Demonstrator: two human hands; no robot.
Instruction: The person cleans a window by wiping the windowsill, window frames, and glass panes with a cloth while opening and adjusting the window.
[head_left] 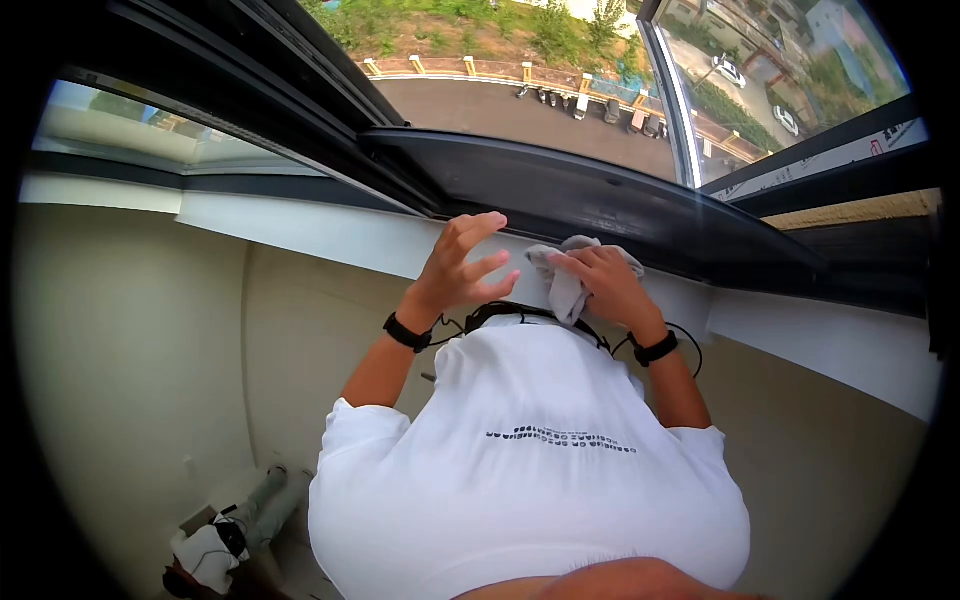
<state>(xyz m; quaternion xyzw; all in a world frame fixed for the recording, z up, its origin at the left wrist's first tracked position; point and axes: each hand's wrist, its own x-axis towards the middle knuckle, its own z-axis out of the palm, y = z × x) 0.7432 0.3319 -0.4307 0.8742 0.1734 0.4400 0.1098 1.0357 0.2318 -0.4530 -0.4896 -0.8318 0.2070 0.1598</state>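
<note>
My right hand (605, 283) holds a crumpled light grey cloth (568, 290) near the white sill (380, 240), just below the dark window frame (560, 190). The cloth bunches out on both sides of its fingers. To the left, my left hand (470, 262) is raised in front of the sill, fingers apart and curved, with nothing in it. Its fingertips are close to the lower edge of the frame; whether they touch it I cannot tell. Each wrist has a black band, and dark cables run beside both.
An open window pane (805, 70) stands at the upper right, another pane (130, 120) at the left. Outside lie a road and parked vehicles. At the lower left another person (215, 550) in a white top is near a pale wall (130, 350).
</note>
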